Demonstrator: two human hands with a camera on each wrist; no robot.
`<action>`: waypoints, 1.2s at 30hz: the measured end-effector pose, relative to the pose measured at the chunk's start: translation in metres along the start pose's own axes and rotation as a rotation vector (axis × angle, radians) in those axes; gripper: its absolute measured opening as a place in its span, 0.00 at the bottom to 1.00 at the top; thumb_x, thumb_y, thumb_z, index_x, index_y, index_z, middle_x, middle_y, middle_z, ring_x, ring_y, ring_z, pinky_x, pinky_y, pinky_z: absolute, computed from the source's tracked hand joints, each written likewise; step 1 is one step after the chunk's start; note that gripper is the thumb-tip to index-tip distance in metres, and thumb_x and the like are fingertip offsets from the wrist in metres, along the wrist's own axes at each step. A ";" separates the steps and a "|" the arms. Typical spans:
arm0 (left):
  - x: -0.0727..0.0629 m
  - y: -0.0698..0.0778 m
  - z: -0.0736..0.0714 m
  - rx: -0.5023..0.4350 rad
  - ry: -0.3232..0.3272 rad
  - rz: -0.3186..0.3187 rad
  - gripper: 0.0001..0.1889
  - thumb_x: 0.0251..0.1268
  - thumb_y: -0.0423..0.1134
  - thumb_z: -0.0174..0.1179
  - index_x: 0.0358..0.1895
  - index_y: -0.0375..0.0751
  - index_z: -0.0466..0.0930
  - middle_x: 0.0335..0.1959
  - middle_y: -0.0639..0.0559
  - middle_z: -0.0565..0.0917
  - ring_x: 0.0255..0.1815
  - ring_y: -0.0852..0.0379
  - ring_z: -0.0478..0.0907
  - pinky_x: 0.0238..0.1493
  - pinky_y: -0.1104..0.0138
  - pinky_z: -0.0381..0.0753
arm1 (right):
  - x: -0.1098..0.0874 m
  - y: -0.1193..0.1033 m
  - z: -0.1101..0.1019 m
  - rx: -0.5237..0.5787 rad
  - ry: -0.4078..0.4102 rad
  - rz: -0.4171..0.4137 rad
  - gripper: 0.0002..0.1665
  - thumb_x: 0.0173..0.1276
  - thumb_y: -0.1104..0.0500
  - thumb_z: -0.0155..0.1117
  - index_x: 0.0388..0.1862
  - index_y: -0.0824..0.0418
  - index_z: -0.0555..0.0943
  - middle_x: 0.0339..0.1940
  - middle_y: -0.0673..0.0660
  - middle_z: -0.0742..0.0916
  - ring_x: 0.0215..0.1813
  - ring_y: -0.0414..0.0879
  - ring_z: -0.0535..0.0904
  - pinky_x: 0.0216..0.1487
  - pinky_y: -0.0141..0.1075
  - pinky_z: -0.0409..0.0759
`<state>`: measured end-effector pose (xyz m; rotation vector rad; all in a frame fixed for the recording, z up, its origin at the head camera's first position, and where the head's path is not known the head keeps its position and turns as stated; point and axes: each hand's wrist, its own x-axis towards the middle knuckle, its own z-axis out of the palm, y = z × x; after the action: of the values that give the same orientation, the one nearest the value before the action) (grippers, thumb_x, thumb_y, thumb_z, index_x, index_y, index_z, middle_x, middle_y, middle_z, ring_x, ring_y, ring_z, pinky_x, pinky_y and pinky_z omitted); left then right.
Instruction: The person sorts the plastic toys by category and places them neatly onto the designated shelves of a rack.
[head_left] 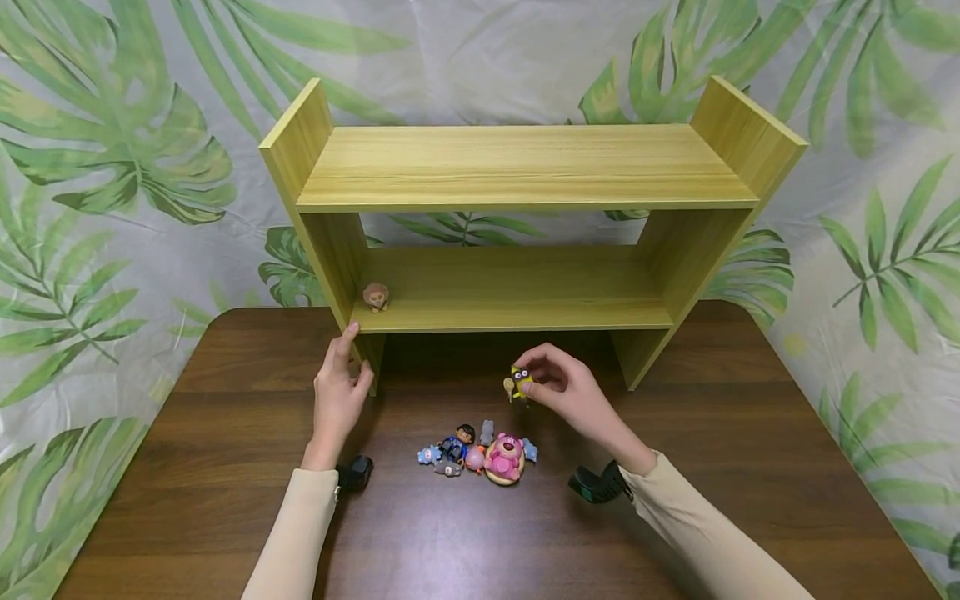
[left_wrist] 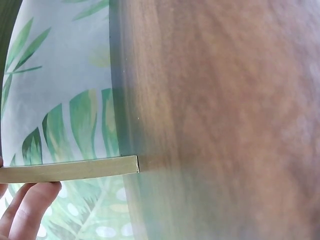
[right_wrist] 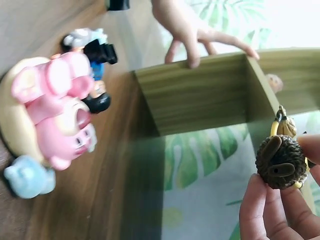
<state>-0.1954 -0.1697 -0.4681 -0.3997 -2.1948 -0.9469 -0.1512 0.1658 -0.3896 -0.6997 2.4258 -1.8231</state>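
- Little yellow figurine point(head_left: 521, 378) is in my right hand point(head_left: 573, 392), up off the counter point(head_left: 225, 467), in front of the shelf point(head_left: 510, 287) and nearer its right end.
- Looks like hard plastic, so I'd guess light, stiff, maybe slick; the tan bit point(head_left: 509, 387) at its side could snap, so hold the body.
- Right grip's closed to about body width, thumb and fingertips pinching it.
- Left hand point(head_left: 341, 392) lightly straddles 1 side panel point(head_left: 324, 267), thumb inside, fingers outside, just a panel's thickness apart.
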 end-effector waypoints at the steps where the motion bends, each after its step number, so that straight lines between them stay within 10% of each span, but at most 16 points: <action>1: 0.000 0.000 0.000 0.000 -0.001 0.000 0.42 0.58 0.19 0.54 0.71 0.60 0.55 0.47 0.39 0.73 0.17 0.61 0.54 0.18 0.67 0.68 | 0.002 -0.002 0.001 0.003 0.001 -0.004 0.12 0.65 0.68 0.63 0.48 0.63 0.77 0.45 0.60 0.81 0.44 0.54 0.78 0.39 0.39 0.80; 36: 0.000 -0.001 0.002 0.000 0.039 0.035 0.45 0.53 0.16 0.54 0.70 0.62 0.57 0.47 0.39 0.74 0.16 0.63 0.55 0.16 0.65 0.68 | 0.056 -0.050 0.024 0.098 0.003 -0.148 0.18 0.65 0.68 0.62 0.54 0.63 0.75 0.52 0.60 0.80 0.48 0.50 0.78 0.46 0.43 0.78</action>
<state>-0.1967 -0.1687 -0.4694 -0.4147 -2.1457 -0.9290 -0.1781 0.1131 -0.3371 -0.8902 2.3243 -1.9805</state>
